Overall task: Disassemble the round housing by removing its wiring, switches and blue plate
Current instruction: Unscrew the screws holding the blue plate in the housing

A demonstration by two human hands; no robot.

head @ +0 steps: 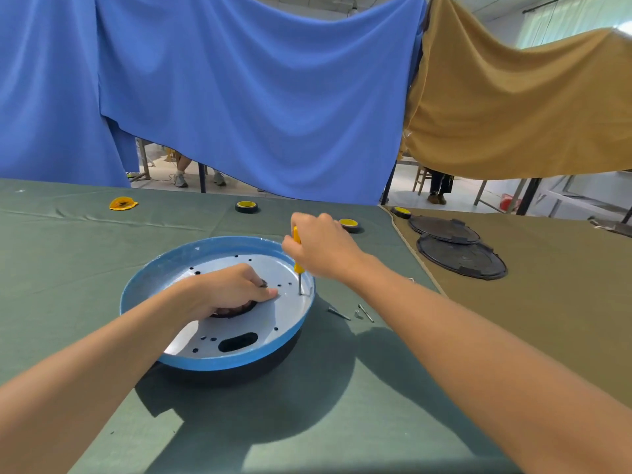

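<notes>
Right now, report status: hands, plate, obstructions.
Right hand grips yellow screwdriver, tip down on blue plate. Left hand grips plate's centre hole. Loose screws on cloth beside it.

Two bare forearms run from the frame's lower corners to a bare left hand (236, 290) and bare right hand (321, 249).

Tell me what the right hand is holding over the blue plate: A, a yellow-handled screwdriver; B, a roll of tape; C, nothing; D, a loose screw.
A: the right hand grips a yellow-handled screwdriver, its tip down on the blue plate near the right rim.
</notes>
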